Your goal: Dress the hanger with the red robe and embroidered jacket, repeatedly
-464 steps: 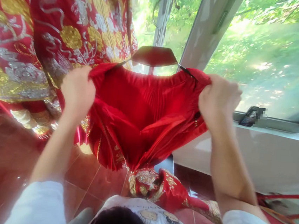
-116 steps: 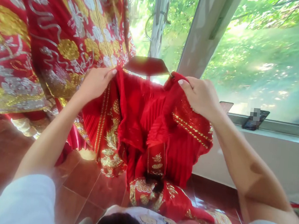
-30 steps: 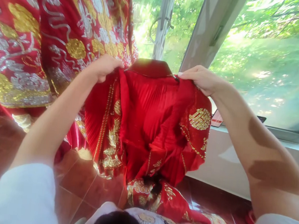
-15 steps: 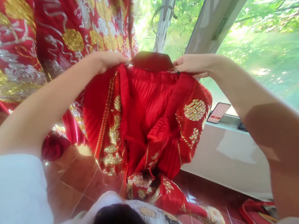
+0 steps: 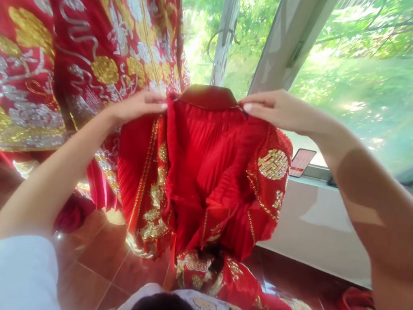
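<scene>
Red pleated skirt [image 5: 207, 150], spread open on a hanger [image 5: 210, 97], pleated inside facing up, gold-embroidered panels falling at both sides. Left hand [image 5: 136, 107] at the skirt's upper left corner, right hand [image 5: 282, 111] at its upper right corner; on each, fingers and thumb are narrow, pinching the cloth beside the hanger.

Edges and room: tight left of the skirt, where an embroidered red jacket [image 5: 104, 33] hangs close behind the left hand. Right of the skirt, a white wall [image 5: 317, 219] and window sill [image 5: 315, 181]; a phone [image 5: 302, 163] leans on the sill, near the skirt's right edge. Window glass [image 5: 373, 93] beyond the right hand. Tiled floor [image 5: 95, 251] shows below the skirt's left hem.

Change: versus the first frame, the hands have come inward from fists stretching the waist wide; the round gold emblem [image 5: 273, 164] on the skirt's right panel now shows. Versus half a second ago, both hands and hanger sit lower in view.

Unclear: cloth between the fingertips; whether the red-gold bundle [image 5: 241, 282] under the skirt belongs to it. A second dark object on the sill is mostly behind the right forearm; jacket cut off above
</scene>
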`<state>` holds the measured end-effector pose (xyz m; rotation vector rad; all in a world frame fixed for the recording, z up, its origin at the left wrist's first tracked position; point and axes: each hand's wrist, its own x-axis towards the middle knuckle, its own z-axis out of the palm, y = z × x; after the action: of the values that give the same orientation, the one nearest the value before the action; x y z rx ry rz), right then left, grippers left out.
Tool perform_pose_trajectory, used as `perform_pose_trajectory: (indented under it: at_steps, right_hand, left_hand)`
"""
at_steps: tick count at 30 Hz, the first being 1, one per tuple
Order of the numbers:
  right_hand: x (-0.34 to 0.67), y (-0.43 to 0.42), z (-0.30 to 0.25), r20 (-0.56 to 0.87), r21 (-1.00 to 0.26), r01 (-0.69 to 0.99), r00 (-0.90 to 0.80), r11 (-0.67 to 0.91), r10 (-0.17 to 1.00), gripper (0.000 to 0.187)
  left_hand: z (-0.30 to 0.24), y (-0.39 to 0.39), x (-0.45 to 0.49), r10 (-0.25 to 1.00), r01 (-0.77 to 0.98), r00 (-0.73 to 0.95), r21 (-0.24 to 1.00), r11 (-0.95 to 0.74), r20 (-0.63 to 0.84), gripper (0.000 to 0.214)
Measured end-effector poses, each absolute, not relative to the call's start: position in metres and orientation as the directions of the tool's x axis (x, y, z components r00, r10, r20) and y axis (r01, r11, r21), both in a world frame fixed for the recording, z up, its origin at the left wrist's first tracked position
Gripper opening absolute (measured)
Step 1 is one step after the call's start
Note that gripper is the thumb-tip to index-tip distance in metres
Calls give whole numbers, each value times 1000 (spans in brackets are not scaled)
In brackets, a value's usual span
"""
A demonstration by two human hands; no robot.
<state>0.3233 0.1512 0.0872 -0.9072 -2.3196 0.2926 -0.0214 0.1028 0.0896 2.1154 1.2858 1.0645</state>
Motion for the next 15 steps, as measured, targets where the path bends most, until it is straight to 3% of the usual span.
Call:
perform_pose_trajectory:
  at_steps: [3,7,10,12,13,15]
  right_hand:
    - [337,151,73,484,-394,479,-617,784,620,40]
    - [330,152,58,713,-362,494,-400,791,576,37]
    - [326,146,55,742,-304,574,-358,760,567,38]
    - [327,141,55,740,-269,604,-369,750,562,39]
    - [328,140,55,735,-270,605,-373,749,567,39]
    - [329,138,55,724,-300,596,-366,745,584,39]
  left_hand:
    - [84,88,-25,911,562,274,717,-412,309,34]
    - [78,96,-20,947,491,211,811,-319,244,32]
    - [71,102,-13,928,572,103,742,-350,359,31]
    - [61,89,-6,758,730,-96,563,-387,645,27]
    - [52,77,-2,588,814,-184,457,-358,788,24]
    - [28,50,7,297,917,-241,317,-241,924,20]
